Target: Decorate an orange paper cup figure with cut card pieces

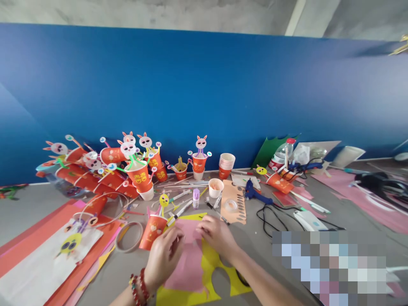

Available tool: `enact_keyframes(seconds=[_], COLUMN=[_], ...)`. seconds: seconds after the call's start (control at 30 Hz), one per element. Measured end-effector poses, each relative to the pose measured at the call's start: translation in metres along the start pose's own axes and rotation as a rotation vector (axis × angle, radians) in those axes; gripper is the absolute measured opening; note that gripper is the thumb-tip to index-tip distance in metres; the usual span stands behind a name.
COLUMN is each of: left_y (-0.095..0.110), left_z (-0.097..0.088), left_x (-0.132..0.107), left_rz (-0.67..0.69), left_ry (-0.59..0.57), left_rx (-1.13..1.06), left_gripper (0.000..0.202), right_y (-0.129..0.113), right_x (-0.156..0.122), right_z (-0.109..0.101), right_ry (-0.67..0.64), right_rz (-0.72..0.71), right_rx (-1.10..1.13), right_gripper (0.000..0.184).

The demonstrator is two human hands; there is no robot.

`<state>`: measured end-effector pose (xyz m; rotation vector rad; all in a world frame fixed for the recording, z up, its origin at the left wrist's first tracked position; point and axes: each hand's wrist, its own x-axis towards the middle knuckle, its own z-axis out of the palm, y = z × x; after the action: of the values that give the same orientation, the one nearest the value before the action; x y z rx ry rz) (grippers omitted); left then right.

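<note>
Flat pink paper (188, 267) is overlying a round-cut yellow sheet (208, 257), the left hand (166, 253) and right hand (216, 233) curling above, their grip unclear.

Free lane: bare grey tabletop (253, 240) between right hand (218, 238) and the black cord (265, 207) of the blue glue gun (259, 195). Ahead, purple-capped bottle (196, 199), white marker (180, 212) and paper cup (216, 188) block a low reach, narrow gaps only. Left hand (165, 255) hemmed by red cup (151, 233) just beside it, tape roll (142, 234) farther left. Open air above, up to blue partition (204, 85)
</note>
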<state>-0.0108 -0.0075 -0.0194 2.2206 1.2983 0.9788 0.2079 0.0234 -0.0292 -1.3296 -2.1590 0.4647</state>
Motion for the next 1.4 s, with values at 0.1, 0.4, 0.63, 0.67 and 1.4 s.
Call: enact_keyframes(seconds=[0.1, 0.4, 0.63, 0.67, 1.4], left_y=[-0.007, -0.090, -0.042, -0.033, -0.002], left_z=[-0.029, -0.054, -0.056, -0.057, 0.014], left_x=[0.009, -0.004, 0.026, 0.034, 0.121], left_rz=[-0.010, -0.146, 0.107, 0.149, 0.037], left_ry=[0.072, 0.239, 0.224, 0.195, -0.366], left_rx=[0.026, 0.396, 0.408, 0.389, 0.470], left_gripper=[0.016, 0.061, 0.056, 0.057, 0.013], right_y=[0.010, 0.037, 0.015, 0.007, 0.017], right_x=[0.004, 0.027, 0.074, 0.075, -0.010], right_z=[-0.022, -0.040, -0.008, -0.007, -0.061], right_ry=[0.046, 0.137, 0.027, 0.001, 0.260], right_rz=[0.024, 0.175, 0.092, 0.055, 0.167], right_rx=[0.028, 0.074, 0.020, 0.006, 0.381], right_gripper=[0.020, 0.027, 0.013, 0.012, 0.033])
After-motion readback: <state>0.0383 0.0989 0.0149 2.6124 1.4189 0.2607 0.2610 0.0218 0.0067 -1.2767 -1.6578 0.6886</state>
